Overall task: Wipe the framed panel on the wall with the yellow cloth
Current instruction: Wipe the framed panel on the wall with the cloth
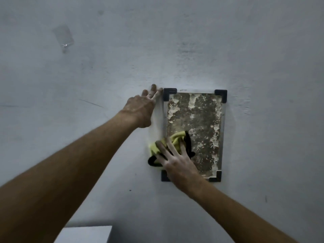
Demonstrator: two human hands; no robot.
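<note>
A framed panel point(201, 123) hangs on the grey wall, held by black corner brackets. Its surface is mottled dark with pale flaking patches. A yellow cloth point(173, 141) with a black edge is crumpled against the panel's lower left part. My right hand point(177, 162) presses flat on the cloth with fingers spread, covering the panel's lower left corner. My left hand point(140, 109) rests flat on the wall just left of the panel's upper left bracket, fingers extended and holding nothing.
The grey wall point(263, 58) fills the view, scuffed and stained. A piece of clear tape or plastic point(64, 36) sticks to it at the upper left. The top of a white box-like object point(84, 234) shows at the bottom edge.
</note>
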